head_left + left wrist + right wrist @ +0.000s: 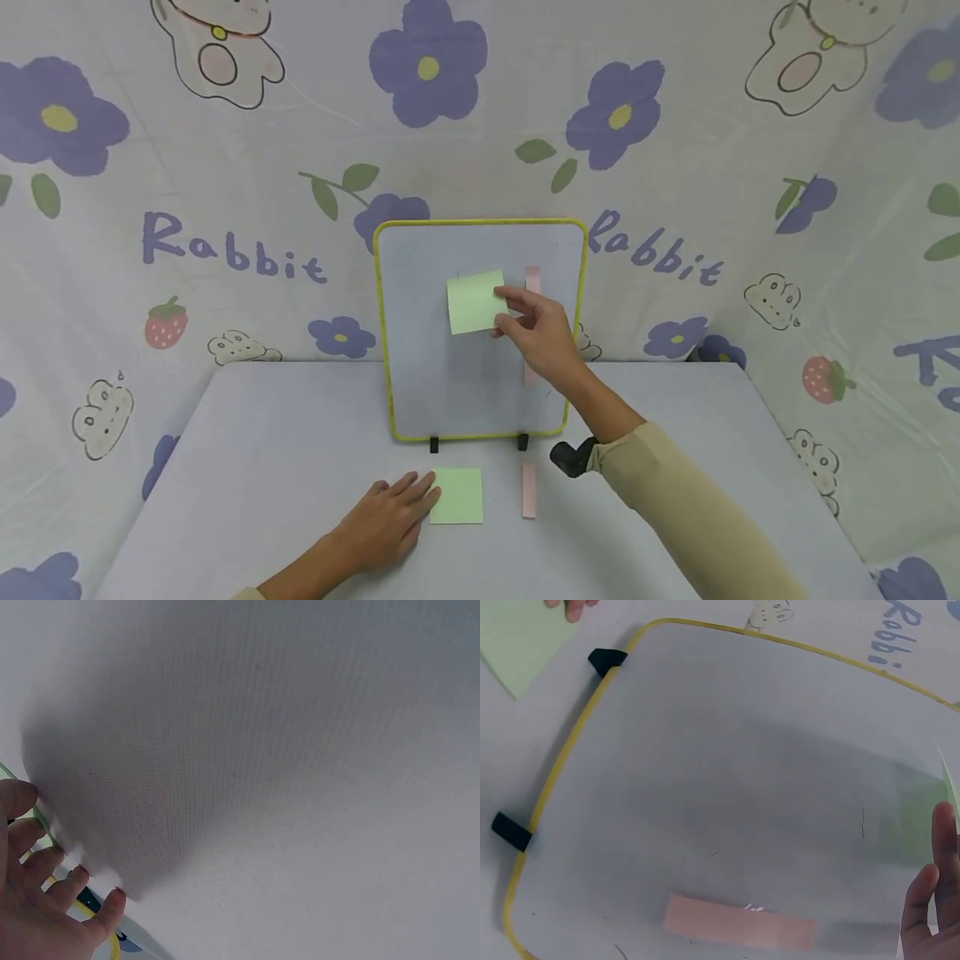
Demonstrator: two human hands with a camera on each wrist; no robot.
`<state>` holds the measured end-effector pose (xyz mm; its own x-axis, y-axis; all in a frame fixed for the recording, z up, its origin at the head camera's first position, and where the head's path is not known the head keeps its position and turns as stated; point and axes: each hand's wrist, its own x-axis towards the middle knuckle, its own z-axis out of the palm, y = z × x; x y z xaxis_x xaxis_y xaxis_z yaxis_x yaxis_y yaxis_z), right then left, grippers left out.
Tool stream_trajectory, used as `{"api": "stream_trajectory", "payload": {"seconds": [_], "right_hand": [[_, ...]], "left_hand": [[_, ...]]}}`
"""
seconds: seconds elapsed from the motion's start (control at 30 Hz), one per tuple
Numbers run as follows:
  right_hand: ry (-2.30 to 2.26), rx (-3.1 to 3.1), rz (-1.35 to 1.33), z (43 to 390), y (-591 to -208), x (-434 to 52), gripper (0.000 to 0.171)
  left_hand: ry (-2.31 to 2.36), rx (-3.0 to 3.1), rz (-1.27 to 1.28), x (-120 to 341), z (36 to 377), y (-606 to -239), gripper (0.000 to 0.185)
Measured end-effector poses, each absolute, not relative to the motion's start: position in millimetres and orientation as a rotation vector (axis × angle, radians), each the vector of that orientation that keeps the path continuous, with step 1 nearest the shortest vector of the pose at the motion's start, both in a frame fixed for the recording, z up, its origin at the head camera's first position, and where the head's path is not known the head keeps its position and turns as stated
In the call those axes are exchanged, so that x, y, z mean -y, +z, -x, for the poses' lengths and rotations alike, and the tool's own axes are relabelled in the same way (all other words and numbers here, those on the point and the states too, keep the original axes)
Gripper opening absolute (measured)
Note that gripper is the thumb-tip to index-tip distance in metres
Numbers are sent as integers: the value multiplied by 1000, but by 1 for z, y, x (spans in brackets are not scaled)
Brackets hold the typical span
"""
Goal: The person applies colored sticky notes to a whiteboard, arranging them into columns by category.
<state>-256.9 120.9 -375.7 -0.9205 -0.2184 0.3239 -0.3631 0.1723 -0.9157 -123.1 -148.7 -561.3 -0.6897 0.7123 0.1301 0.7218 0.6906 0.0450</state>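
Sticky note (476, 302): green square, lying against the face of the whiteboard (420, 350), at the upper middle of the board and just beside the pink strip (532, 277) stuck there.
Right hand (542, 332): reaching up to the whiteboard; thumb and forefinger are pinching the note's right edge, the other fingers loosely curled. Whether the note is bonding to the board cannot be told.
Left hand (386, 523): resting flat on the counter (247, 467) in front of the whiteboard, fingers straight, fingertips touching the left edge of the green pad (457, 495).
Second pink strip (529, 490): lying on the counter in front of the whiteboard, just right of the green pad.
Whiteboard support: standing near upright on two black clips (511, 831), yellow frame.
Risk, poor adhesion: the note is likely peeling or dropping if only its free edge is being pressed.
Risk, skew: pinching one edge is likely letting the note settle tilted.
Risk, board tipping: pushing hard on the upper face is likely rocking the whiteboard backward on its clips.
Risk, overlap: drifting right is likely covering the pink strip.
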Motion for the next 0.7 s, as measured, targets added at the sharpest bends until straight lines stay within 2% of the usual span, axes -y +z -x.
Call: {"api": "stream_trajectory", "payload": {"seconds": [0.7], "right_hand": [[2111, 2235, -412, 266, -379, -116, 42]], "left_hand": [[-116, 2762, 1192, 150, 126, -562, 43]]}}
